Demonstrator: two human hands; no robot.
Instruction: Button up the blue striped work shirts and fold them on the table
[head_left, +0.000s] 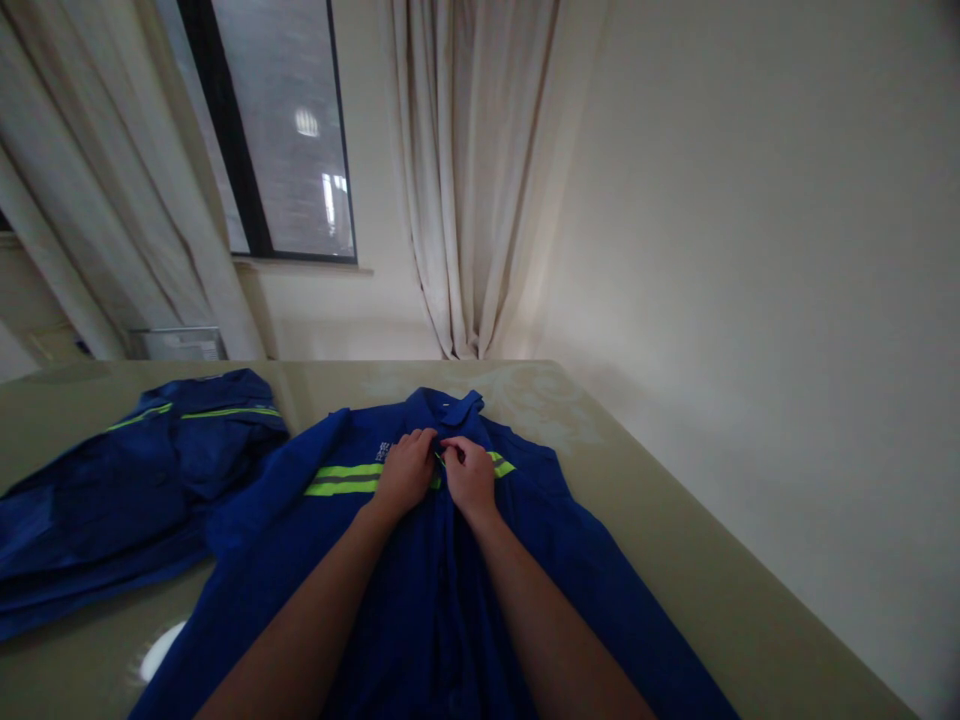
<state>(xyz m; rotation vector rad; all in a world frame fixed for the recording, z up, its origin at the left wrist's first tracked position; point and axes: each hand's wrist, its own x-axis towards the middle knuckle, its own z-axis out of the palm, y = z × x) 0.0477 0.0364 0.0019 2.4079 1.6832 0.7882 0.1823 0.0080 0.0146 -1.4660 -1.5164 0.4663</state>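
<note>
A blue work jacket (405, 590) with yellow-green reflective stripes lies spread face up on the table, its collar toward the far edge and its sleeves reaching down both sides. Over the chest, my left hand (409, 468) is closed on the front edge, just right of some small white lettering. Close beside it, my right hand (469, 474) pinches the opposite front edge at stripe height. The fingertips of both hands nearly meet at the front opening. Whether a button sits between them is too small to make out.
A second dark blue work garment (150, 490) with similar stripes lies on the left of the pale green table (637, 470). A white wall (765, 300) runs along the right edge. Beyond the far edge hang beige curtains (472, 180) beside a dark-framed window (292, 120).
</note>
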